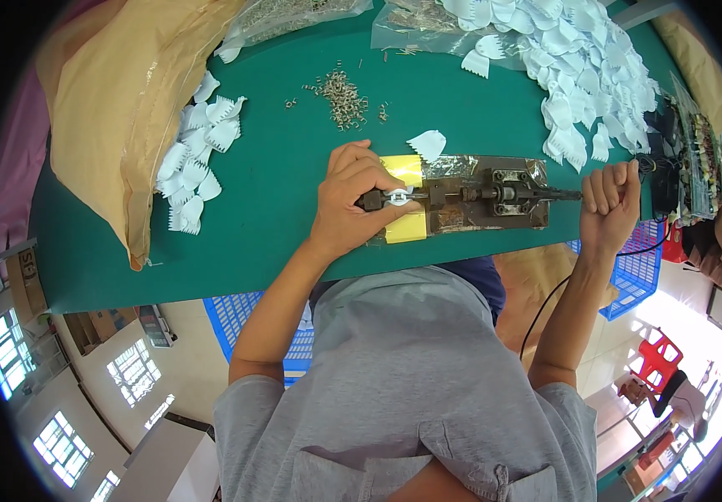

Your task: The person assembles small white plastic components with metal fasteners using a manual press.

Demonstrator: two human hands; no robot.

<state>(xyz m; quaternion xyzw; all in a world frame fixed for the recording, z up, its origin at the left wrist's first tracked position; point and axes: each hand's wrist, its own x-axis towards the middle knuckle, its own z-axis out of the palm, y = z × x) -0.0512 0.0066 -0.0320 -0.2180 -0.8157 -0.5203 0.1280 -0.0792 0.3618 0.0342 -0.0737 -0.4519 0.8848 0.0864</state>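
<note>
A dark metal hand-lever press [495,197] lies on the green table in front of me, with yellow tape [405,230] under its left end. My left hand [348,205] pinches a small white plastic piece [398,197] between thumb and fingers at that end of the press. Most of the piece is covered by the fingers. At the other end, my right hand [609,205] is closed in a fist around the lever handle [563,195], whose tip is hidden inside it. Just behind the press rests a loose white toothed plastic piece [430,145].
Small metal clips [344,100] are heaped behind the press. White toothed pieces form a large pile [583,75] at the far right and a smaller pile [198,163] beside a brown paper sack [110,125]. Blue crates [633,272] stand below the green table [127,280]. A black cable [545,301] hangs at the right.
</note>
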